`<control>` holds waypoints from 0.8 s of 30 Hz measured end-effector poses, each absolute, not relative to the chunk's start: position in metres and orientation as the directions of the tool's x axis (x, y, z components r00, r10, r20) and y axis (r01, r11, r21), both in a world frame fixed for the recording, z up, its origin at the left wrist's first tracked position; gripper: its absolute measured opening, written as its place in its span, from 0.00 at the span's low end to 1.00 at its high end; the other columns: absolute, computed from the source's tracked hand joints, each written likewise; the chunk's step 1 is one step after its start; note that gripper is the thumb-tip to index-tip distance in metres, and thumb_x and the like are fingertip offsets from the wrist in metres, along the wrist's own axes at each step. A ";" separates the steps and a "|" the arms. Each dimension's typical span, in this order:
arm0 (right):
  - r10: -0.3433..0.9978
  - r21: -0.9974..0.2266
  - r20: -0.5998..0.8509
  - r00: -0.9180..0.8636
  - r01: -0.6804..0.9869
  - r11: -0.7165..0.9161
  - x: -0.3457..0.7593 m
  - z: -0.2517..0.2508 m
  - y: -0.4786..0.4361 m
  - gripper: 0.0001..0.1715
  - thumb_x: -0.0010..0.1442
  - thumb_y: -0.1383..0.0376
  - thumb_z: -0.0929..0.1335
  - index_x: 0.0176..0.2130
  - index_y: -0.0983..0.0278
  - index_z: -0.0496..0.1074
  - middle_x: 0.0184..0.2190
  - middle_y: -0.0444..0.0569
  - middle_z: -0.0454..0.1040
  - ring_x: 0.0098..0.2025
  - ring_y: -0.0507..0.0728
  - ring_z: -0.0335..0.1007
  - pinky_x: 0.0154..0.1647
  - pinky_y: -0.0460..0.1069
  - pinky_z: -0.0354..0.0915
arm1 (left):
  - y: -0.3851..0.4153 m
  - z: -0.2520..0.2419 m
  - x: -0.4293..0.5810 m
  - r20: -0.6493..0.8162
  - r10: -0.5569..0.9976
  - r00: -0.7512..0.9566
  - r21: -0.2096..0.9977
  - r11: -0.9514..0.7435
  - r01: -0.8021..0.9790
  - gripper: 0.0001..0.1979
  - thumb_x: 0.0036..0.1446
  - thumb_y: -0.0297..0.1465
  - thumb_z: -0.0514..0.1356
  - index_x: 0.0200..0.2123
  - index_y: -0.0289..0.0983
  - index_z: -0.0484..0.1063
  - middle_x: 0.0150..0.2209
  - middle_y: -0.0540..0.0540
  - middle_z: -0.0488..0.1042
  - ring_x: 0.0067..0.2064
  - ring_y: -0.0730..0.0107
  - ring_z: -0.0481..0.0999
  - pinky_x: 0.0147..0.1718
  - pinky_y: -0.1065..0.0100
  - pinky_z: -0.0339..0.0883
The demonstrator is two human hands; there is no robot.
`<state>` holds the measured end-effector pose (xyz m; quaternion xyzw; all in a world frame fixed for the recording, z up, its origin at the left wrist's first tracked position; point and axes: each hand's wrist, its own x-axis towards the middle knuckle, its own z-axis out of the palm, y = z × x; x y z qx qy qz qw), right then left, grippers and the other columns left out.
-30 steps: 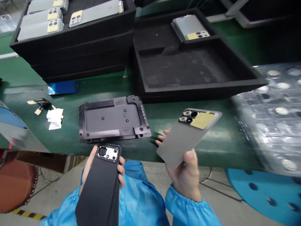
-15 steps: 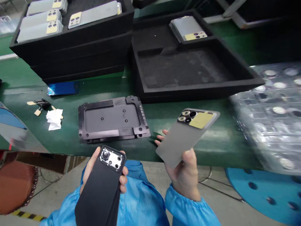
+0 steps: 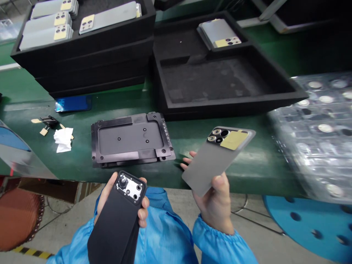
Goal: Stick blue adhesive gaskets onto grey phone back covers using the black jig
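My left hand (image 3: 106,196) is wrapped round a black phone-shaped block (image 3: 117,223) with a silver camera plate at its top, held below the table edge. My right hand (image 3: 216,207) grips the lower corner of a grey phone back cover (image 3: 211,163) with camera lenses and a yellow sticker near its top, tilted up over the green table (image 3: 255,161). A black metal fixture plate (image 3: 132,139) lies flat on the table just beyond my left hand.
Stacked black foam trays (image 3: 90,62) at the back left hold several grey back covers. A wide black tray (image 3: 228,99) behind holds another cover (image 3: 218,33). Clear blister trays (image 3: 316,128) lie at the right; a white wipe (image 3: 63,139) and blue film (image 3: 73,103) at the left.
The black block in my left hand has tilted and shifted slightly, showing more of its silver camera plate. The cover in my right hand has barely moved.
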<state>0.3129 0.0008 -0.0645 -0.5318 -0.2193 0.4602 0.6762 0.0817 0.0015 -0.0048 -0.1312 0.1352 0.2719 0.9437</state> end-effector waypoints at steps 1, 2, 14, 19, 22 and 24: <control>0.852 -0.919 -0.198 0.484 -0.395 0.011 0.313 -0.065 0.001 0.35 0.51 0.43 0.77 0.52 0.57 0.76 0.54 0.54 0.78 0.46 0.64 0.78 0.50 0.60 0.74 | 0.001 -0.005 0.082 -0.323 0.479 0.816 -0.176 0.817 -0.549 0.26 0.62 0.50 0.62 0.53 0.36 0.79 0.37 0.40 0.82 0.33 0.66 0.80 0.33 0.69 0.66; 0.851 -0.915 -0.203 0.485 -0.402 0.011 0.313 -0.065 0.001 0.36 0.50 0.43 0.77 0.52 0.57 0.77 0.53 0.53 0.78 0.46 0.63 0.78 0.50 0.59 0.74 | 0.001 -0.005 0.082 -0.320 0.482 0.816 -0.179 0.815 -0.551 0.26 0.62 0.49 0.62 0.53 0.36 0.79 0.38 0.39 0.82 0.34 0.65 0.81 0.33 0.69 0.66; 0.857 -0.919 -0.190 0.480 -0.394 0.018 0.313 -0.065 0.001 0.34 0.52 0.44 0.77 0.52 0.57 0.76 0.53 0.54 0.78 0.45 0.63 0.78 0.50 0.60 0.74 | 0.002 -0.006 0.082 -0.319 0.500 0.805 -0.178 0.803 -0.569 0.26 0.62 0.48 0.63 0.53 0.35 0.79 0.39 0.38 0.83 0.35 0.64 0.83 0.36 0.68 0.72; 0.861 -0.926 -0.173 0.478 -0.377 0.023 0.312 -0.065 0.001 0.33 0.53 0.44 0.76 0.53 0.57 0.76 0.54 0.54 0.77 0.47 0.64 0.78 0.51 0.61 0.73 | 0.002 -0.006 0.082 -0.351 0.511 0.785 -0.163 0.792 -0.589 0.26 0.60 0.47 0.65 0.53 0.35 0.79 0.40 0.38 0.83 0.37 0.63 0.84 0.38 0.67 0.75; 0.863 -0.924 -0.178 0.473 -0.381 0.019 0.312 -0.065 0.001 0.34 0.52 0.43 0.76 0.53 0.56 0.76 0.54 0.53 0.77 0.48 0.64 0.77 0.51 0.61 0.72 | 0.003 -0.003 0.083 -0.396 0.525 0.754 -0.123 0.783 -0.610 0.25 0.58 0.47 0.66 0.52 0.36 0.80 0.40 0.38 0.84 0.38 0.63 0.84 0.39 0.66 0.76; 0.863 -0.921 -0.182 0.472 -0.390 0.019 0.312 -0.064 0.002 0.34 0.52 0.43 0.77 0.52 0.56 0.76 0.53 0.52 0.77 0.47 0.63 0.77 0.50 0.60 0.73 | 0.003 -0.001 0.084 -0.457 0.544 0.703 -0.065 0.768 -0.637 0.26 0.57 0.47 0.68 0.51 0.36 0.81 0.41 0.38 0.84 0.38 0.62 0.84 0.40 0.66 0.76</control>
